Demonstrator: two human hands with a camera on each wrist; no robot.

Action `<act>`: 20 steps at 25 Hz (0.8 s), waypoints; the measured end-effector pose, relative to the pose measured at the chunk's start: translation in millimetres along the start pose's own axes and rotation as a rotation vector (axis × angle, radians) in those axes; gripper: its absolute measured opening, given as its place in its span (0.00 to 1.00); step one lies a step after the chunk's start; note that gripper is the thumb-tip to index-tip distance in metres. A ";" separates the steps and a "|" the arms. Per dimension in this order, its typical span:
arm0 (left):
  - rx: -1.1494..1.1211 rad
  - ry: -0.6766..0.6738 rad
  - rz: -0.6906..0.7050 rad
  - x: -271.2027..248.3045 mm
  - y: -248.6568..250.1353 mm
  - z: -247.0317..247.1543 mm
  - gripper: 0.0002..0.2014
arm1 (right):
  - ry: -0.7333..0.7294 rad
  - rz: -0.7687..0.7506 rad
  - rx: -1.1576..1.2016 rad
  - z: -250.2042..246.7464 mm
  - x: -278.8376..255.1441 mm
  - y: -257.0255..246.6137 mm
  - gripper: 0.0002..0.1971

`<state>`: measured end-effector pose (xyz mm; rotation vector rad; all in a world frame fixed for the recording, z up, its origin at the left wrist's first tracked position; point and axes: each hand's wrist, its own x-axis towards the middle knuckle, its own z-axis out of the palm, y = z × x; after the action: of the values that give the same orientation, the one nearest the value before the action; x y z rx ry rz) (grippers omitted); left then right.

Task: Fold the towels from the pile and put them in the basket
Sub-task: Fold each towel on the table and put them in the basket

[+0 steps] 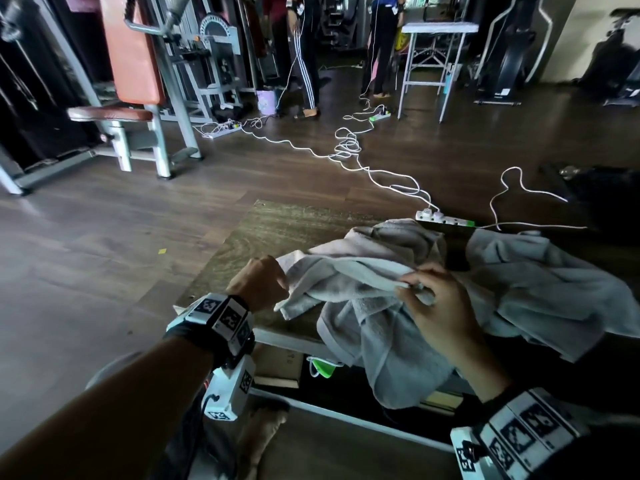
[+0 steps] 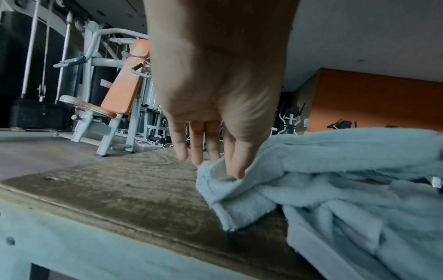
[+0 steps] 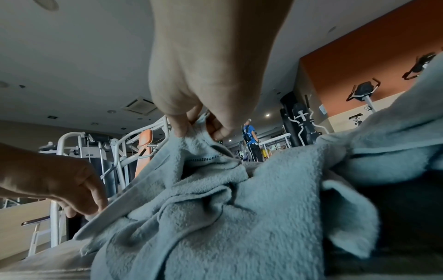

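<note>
- A pale towel (image 1: 360, 299) is draped over the near edge of the wooden table (image 1: 277, 230).
- Its left corner is pinched by the left hand (image 1: 258, 284).
- Its hem is pinched by the right hand (image 1: 438, 303).
- More towels (image 1: 540, 282) are heaped just beside it on the right.

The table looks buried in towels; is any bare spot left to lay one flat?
Yes: bare wood on the table stretches from its far-left corner to the left hand. The right half is crowded by the held towel and the towel pile.
</note>
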<state>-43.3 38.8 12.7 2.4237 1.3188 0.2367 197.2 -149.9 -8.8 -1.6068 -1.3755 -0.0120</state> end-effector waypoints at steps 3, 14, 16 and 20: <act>-0.049 0.140 0.135 -9.3 11.8 9.8 0.04 | 0.033 0.015 0.041 3.6 1.6 -6.2 0.06; -0.452 0.244 0.483 -27.1 115.1 36.7 0.10 | -0.054 0.095 0.135 2.0 3.8 -22.0 0.17; -0.523 0.240 0.405 -27.2 117.6 38.5 0.07 | -0.088 0.182 0.295 -0.8 5.5 -19.2 0.20; -0.540 0.238 0.405 -26.2 119.7 39.1 0.04 | -0.051 0.287 0.358 -7.7 7.4 -9.3 0.13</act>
<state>47.4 -51.6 25.1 2.1965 0.6988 0.8880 197.1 -150.5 5.3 -1.4899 -1.0992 0.4253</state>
